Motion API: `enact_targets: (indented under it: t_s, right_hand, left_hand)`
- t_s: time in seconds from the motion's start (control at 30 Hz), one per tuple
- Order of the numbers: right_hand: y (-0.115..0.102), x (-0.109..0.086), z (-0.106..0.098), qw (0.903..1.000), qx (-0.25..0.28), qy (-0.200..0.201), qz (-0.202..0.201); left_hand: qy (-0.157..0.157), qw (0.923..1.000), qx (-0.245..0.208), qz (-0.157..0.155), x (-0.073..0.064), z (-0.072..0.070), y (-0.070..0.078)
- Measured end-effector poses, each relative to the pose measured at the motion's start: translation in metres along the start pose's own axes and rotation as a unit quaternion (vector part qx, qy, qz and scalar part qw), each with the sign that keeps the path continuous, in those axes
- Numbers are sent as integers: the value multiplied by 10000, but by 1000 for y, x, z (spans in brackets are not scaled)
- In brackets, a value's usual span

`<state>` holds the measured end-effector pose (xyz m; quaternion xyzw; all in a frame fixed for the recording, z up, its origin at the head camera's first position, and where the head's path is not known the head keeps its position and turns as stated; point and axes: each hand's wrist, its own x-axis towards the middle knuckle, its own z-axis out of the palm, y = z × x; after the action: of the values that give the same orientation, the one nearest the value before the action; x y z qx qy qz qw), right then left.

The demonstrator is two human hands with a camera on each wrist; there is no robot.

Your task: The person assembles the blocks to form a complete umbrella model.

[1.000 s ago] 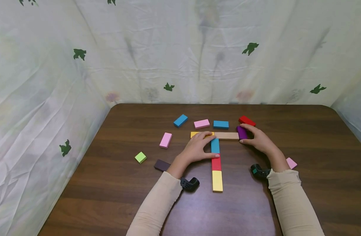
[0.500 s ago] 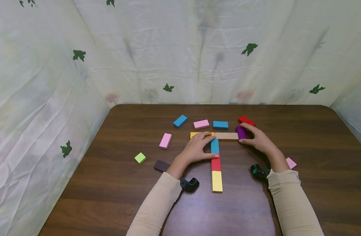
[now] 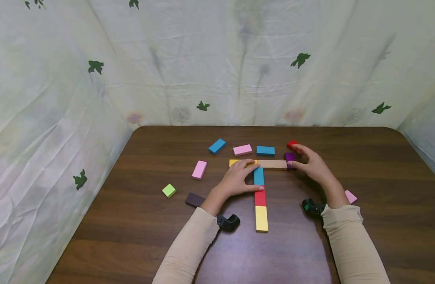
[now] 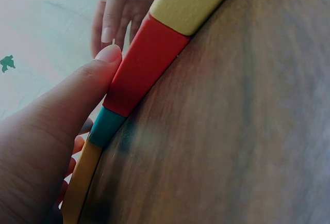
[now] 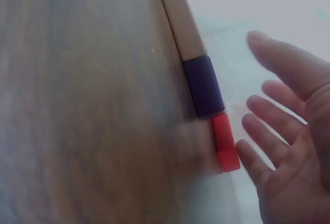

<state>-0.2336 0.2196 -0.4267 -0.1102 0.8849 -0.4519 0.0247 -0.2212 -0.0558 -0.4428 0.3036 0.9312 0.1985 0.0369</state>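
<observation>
On the wooden table several blocks form a T in the head view. Its bar runs from an orange-yellow block (image 3: 233,162) through a tan block (image 3: 272,165) to a purple block (image 3: 290,157). Down its stem come a blue block (image 3: 258,177), a red block (image 3: 260,199) and a pale yellow block (image 3: 261,219). My left hand (image 3: 237,179) rests across the junction, thumb against the stem's red block, fingers over the orange-yellow one. Beside the bar's right end, my right hand (image 3: 317,169) has its fingers spread, holding nothing. Another red block (image 5: 224,139) lies just beyond the purple one.
Behind the bar lie a blue block (image 3: 265,150), a pink block (image 3: 242,150) and a second blue block (image 3: 217,146). Leftward are another pink block (image 3: 199,170), a green cube (image 3: 169,190) and a dark block (image 3: 195,199). One pink block (image 3: 351,196) sits near my right forearm.
My right hand has let go of the purple block and lifted slightly, its fingers now overlapping the red block behind. The left hand and the T of blocks have stayed put.
</observation>
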Motion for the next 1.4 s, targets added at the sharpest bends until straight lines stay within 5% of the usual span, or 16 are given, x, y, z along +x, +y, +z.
enact_targets:
  t_s: [0.3, 0.8, 1.4]
  right_hand:
    - [-10, 8, 8, 9989, 136, 229, -386]
    - [-27, 33, 17, 9995, 6, -29, -299]
    - [-19, 60, 31, 9968, -552, -573, 8]
  left_hand:
    - [10, 10000, 49, 20, -1, 0, -1]
    - [55, 9999, 98, 85, -1, 2, -3]
    - [92, 9998, 154, 132, -1, 2, -3]
